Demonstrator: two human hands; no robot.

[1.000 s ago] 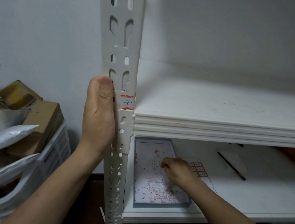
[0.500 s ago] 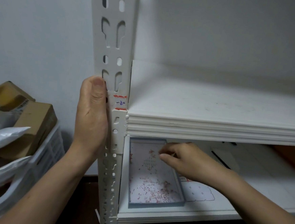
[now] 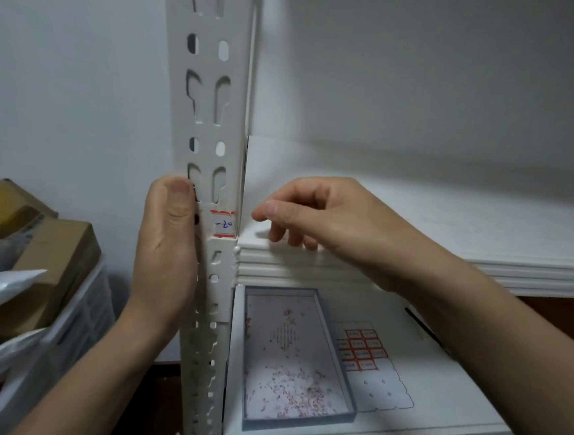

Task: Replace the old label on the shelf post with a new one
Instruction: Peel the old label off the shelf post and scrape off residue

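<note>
Pinching tip to tip, the thumb and forefinger of the right hand (image 3: 326, 220) show nothing between them, while its other fingers curl loosely underneath. They hang in the air just right of the old label (image 3: 224, 224), level with its upper red band and apart from it. That small white paper sticker carries a red stripe along its top and bottom edges and blue handwriting that reads roughly "-20". It sits flat on the front face of the white perforated metal shelf post (image 3: 214, 125), hard against the right edge and just above the corner bracket. The post runs vertically and the red stripes run across it, so a peel would probably start best at the label's right-hand corner, the one closest to the pinch. The left hand (image 3: 166, 249) wraps around the post's left side with its thumb lying upward just left of the label, steadying the upright, so the right hand is the free one to work. Farther out, on the lower white shelf board (image 3: 436, 400), lie a shallow grey-rimmed cardboard tray (image 3: 296, 424) scattered with red and white scraps, a white backing sheet (image 3: 385, 393) of red-bordered blank labels just right of it, and a black pen (image 3: 421, 325).
</note>
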